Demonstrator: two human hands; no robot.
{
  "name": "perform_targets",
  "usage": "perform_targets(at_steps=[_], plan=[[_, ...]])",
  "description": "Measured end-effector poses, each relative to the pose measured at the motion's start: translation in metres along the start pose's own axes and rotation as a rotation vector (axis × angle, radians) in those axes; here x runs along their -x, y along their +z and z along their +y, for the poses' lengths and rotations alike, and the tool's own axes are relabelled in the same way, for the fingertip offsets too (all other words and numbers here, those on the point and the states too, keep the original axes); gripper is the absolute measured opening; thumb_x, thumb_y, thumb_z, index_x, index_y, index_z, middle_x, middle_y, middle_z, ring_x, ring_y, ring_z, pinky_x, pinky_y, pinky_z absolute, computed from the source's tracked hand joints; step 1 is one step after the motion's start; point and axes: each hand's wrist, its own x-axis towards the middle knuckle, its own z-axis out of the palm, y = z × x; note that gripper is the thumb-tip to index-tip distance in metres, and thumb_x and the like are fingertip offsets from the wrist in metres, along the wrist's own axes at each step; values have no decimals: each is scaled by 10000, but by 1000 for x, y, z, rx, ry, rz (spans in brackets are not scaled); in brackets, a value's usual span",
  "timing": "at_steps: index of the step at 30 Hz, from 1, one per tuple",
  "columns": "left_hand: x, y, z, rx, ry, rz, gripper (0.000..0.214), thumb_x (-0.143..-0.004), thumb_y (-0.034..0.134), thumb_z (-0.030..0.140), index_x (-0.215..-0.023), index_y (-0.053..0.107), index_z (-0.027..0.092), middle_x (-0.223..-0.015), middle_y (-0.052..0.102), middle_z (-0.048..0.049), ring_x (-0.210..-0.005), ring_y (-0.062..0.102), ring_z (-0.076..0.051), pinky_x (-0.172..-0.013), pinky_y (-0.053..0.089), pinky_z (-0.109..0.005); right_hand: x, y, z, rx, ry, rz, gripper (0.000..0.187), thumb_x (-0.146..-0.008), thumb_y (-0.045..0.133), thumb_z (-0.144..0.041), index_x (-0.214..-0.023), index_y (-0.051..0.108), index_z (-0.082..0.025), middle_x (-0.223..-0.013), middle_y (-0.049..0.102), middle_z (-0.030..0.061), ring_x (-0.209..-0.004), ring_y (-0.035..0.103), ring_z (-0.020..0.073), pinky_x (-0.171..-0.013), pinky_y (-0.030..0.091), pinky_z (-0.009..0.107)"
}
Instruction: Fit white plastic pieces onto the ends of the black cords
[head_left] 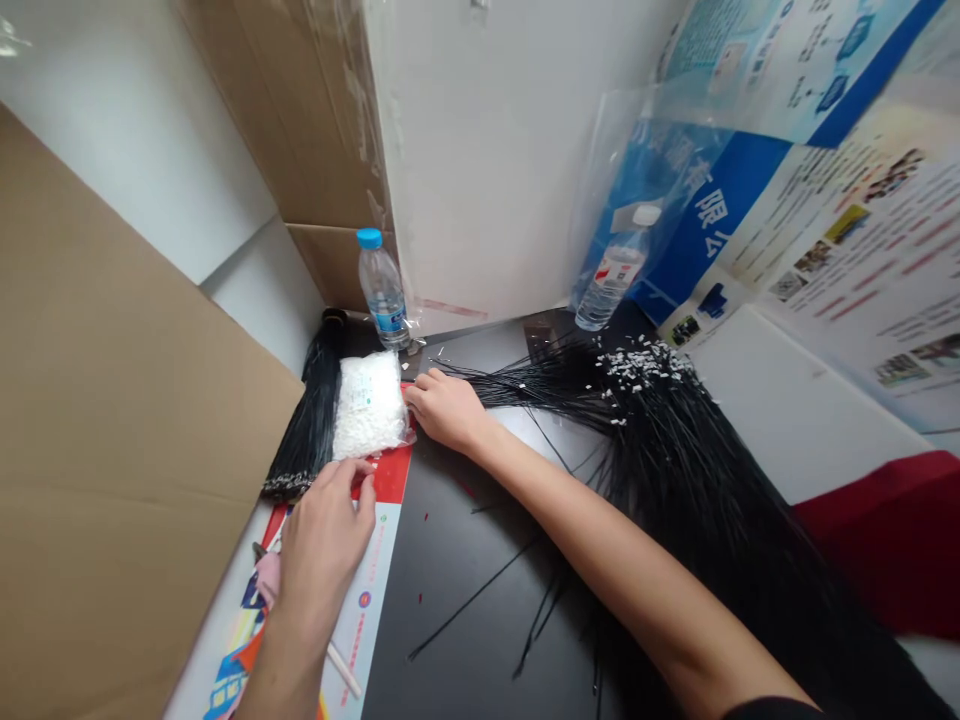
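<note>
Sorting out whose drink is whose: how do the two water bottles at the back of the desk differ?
The blue-capped bottle stands upright and has a blue label. The white-capped bottle leans behind clear plastic film and has a red-and-white label. Both are clear plastic.

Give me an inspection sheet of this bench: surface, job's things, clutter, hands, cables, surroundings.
Surface: black tabletop, with a printed sheet along its left edge.
Job's things: clear bag of white parts, lying beside a black wire bundle.
Clutter: blue-capped bottle, white-capped bottle, stray wires.
Hands: left hand touches the bag's near edge; right hand is at its right edge; grip unclear.
Cables: large fan of black wires with white connectors, right of the arm.
Surroundings: cardboard panel on the left, posters on the right, red cloth.
</note>
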Motion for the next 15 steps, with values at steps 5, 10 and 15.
perform_targets(at_steps=[5, 10, 15], plan=[[0, 1, 1, 48, 31, 47, 200, -918, 477, 251, -941, 673, 221, -866, 720, -53, -690, 642, -210, -581, 368, -292, 6, 6, 7, -217, 59, 113, 214, -985, 502, -239, -974, 714, -207, -1061, 718, 64, -981, 565, 200, -736, 440, 284], [0, 5, 1, 237, 58, 19, 185, -903, 494, 282, -924, 667, 221, -650, 627, 9, -599, 602, -190, -594, 389, -283, 1, -11, 7, -581, 75, 490, 124, -970, 546, -207, -962, 670, -198, -978, 740, 18, -906, 623, 140, -872, 482, 282], [-1, 7, -1, 348, 135, 33, 190, -877, 502, 268, -921, 677, 208, -677, 657, 3, -593, 614, -179, -630, 434, -285, -5, -105, -11, -825, 88, 929, 124, -1027, 456, -262, -1068, 562, -213, -1003, 697, -5, -900, 694, 78, -803, 546, 201]])
